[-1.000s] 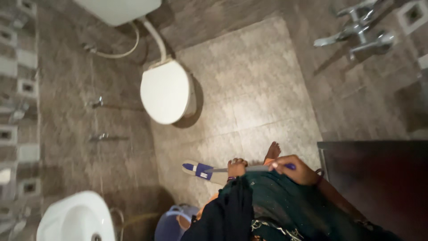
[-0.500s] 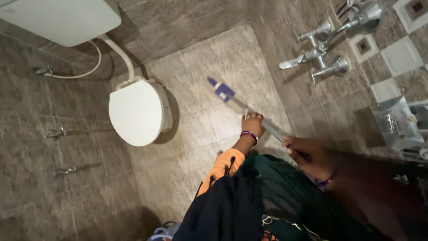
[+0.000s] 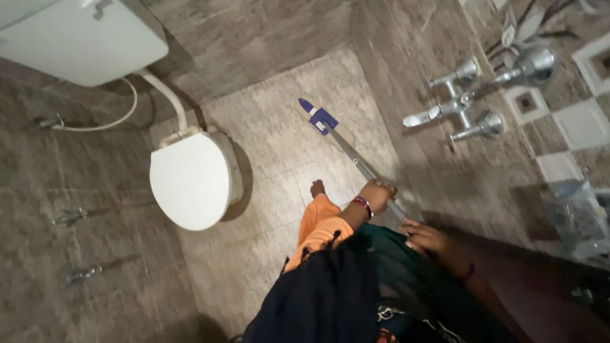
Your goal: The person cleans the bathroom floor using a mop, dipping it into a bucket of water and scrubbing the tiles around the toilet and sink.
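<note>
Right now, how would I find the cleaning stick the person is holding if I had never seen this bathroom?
Start at the white toilet with its lid shut. To its right lies pale floor running up to the wall taps. The mop slants across that floor: a thin grey handle held by the left hand and right hand, ending in the only blue piece on the floor.

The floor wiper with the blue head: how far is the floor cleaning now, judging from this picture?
Done: hard to judge; the tiled floor shows no clear wet or dry border. In hand: the left hand and the right hand both grip the handle, and the floor wiper has its blue head on the floor near the far wall, below the taps. Left: probably the strip beside the toilet and the part under the person's bare foot.
</note>
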